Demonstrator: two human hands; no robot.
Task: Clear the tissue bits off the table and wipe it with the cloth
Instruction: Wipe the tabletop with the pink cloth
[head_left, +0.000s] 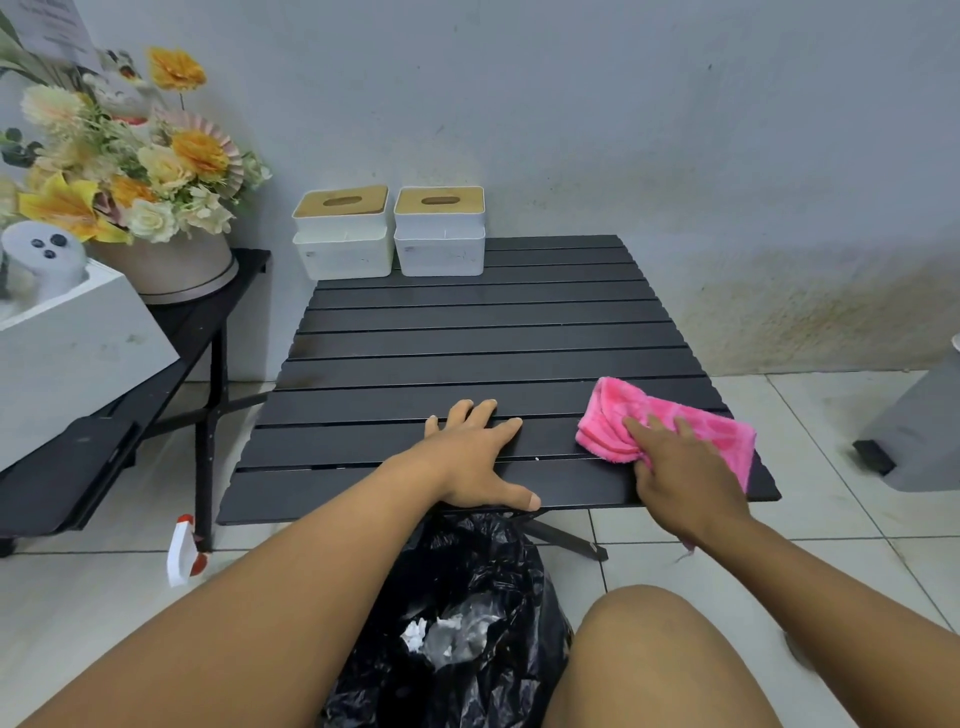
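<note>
The left hand (475, 457) lies flat on the table (467, 332), near its front edge. To its right, the right hand (685, 483) rests on the cloth (623, 421). Just below the left hand, in front of the table, a bag (467, 571) holds tissue bits (415, 634). Far beyond it, two boxes (439, 231) stand side by side.

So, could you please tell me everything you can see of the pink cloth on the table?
The pink cloth is bright pink and fluffy, like microfibre, and loosely folded, so layered edges show at its left end. It lies on the near right corner of the black slatted table, with its right end reaching the table's edge. The right hand rests on top of it, fingers fairly straight, hiding its near part. Nothing else visibly touches it.
</note>
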